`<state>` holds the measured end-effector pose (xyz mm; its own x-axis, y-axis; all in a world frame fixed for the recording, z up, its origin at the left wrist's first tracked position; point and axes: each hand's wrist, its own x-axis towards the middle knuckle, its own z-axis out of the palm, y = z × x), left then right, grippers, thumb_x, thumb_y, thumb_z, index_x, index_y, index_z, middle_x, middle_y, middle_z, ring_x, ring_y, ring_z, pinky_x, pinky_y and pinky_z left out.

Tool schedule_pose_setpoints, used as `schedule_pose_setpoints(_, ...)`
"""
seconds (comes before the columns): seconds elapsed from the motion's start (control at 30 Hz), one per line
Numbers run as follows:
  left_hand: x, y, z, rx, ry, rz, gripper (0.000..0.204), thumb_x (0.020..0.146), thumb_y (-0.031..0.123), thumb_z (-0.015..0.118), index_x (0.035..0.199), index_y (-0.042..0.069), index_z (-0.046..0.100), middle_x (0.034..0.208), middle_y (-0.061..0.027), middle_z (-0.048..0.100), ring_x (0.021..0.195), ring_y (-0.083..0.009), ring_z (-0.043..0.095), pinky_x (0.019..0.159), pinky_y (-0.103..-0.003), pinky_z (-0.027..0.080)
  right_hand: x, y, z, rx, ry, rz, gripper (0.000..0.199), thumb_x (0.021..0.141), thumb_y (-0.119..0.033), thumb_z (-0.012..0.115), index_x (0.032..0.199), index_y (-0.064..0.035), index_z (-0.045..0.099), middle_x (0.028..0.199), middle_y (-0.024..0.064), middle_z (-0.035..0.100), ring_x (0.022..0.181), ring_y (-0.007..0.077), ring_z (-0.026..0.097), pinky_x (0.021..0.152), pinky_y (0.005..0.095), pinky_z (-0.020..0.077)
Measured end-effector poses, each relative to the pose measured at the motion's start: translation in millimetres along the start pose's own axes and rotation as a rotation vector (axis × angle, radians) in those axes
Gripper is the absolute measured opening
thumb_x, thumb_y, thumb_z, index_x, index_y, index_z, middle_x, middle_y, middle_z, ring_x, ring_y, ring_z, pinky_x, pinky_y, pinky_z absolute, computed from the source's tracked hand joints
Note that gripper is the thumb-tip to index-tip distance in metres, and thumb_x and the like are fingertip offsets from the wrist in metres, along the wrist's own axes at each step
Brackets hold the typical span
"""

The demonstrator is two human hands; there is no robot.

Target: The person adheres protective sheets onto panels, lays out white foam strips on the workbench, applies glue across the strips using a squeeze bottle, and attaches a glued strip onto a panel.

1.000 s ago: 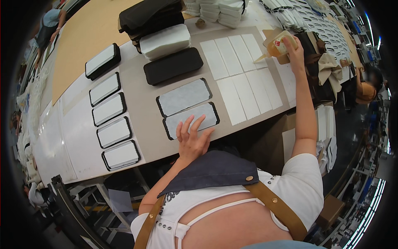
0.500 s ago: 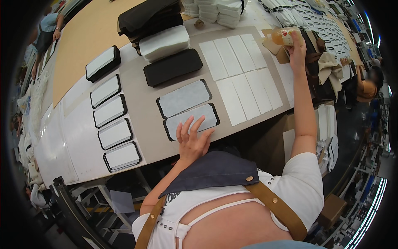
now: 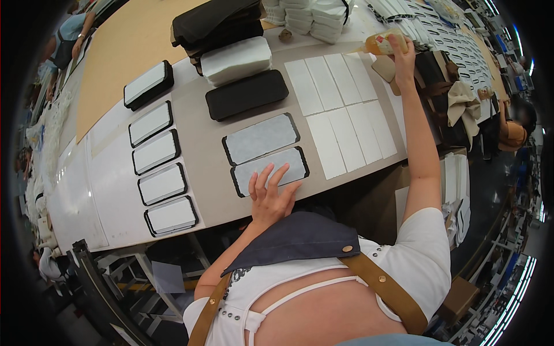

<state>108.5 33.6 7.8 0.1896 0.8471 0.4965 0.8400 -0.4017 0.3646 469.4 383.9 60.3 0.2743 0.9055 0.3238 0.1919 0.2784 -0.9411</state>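
High on the right, my right hand (image 3: 403, 59) grips a clear bottle (image 3: 379, 44) of yellow-orange liquid. The bottle lies nearly level, its narrow tip pointing left past the white rectangular pieces (image 3: 330, 86) laid in two rows. My left hand (image 3: 269, 199) is at the table's near edge, fingers spread over the nearer grey panel with black corners (image 3: 248, 173). Whether the fingertips press on it I cannot tell. Just beyond lies a matching grey panel (image 3: 261, 138). Behind that is a black padded rectangular piece (image 3: 247, 94).
White panels with black edging (image 3: 156, 153) form a column at left. At the back stand a white stack (image 3: 236, 60) and a dark stack (image 3: 216, 26). Brown and cream material (image 3: 464, 106) lies at the right edge. Another person (image 3: 66, 43) works at far left.
The bottle has moved a little left and away from me in my right hand, its tip now near the white pieces. My left hand has stayed at the nearer grey panel.
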Motion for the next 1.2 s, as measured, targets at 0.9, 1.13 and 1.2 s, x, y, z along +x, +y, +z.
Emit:
schedule_pose_setpoints(0.9,0.9,1.1,0.4,0.008,-0.002,-0.004,0.02,0.079,0.013,0.077,0.095,0.025,0.073,0.138,-0.0026,0.058,0.138,-0.0311,0.042,0.117,-0.049,0.021,-52.9,-32.2,-57.8,-0.166,-0.092,0.058,0.062,0.087,-0.049,0.078,0.121,-0.001,0.061,0.106,0.0041,0.064,0.095,0.0097,0.061,0.081,0.0243,0.0502)
schedule_pose_setpoints(1.13,2.9,2.4,-0.8,0.012,-0.009,-0.001,0.021,0.078,0.013,0.078,0.095,0.025,0.073,0.137,-0.0031,0.058,0.138,-0.0318,0.041,0.117,-0.049,0.021,-63.6,-34.8,-83.1,-0.112,-0.112,0.14,0.057,0.089,-0.047,0.076,0.121,-0.0028,0.06,0.106,0.0036,0.064,0.096,0.0094,0.062,0.081,0.0243,0.0509)
schedule_pose_setpoints(1.2,2.1,1.6,-0.3,0.012,-0.009,-0.001,0.021,0.078,0.013,0.078,0.095,0.025,0.073,0.137,-0.0032,0.058,0.138,-0.032,0.041,0.117,-0.049,0.021,-59.4,-36.3,-79.2,-0.048,-0.122,0.166,0.056,0.09,-0.046,0.076,0.121,-0.003,0.059,0.107,0.0039,0.064,0.096,0.0096,0.063,0.081,0.0246,0.0517)
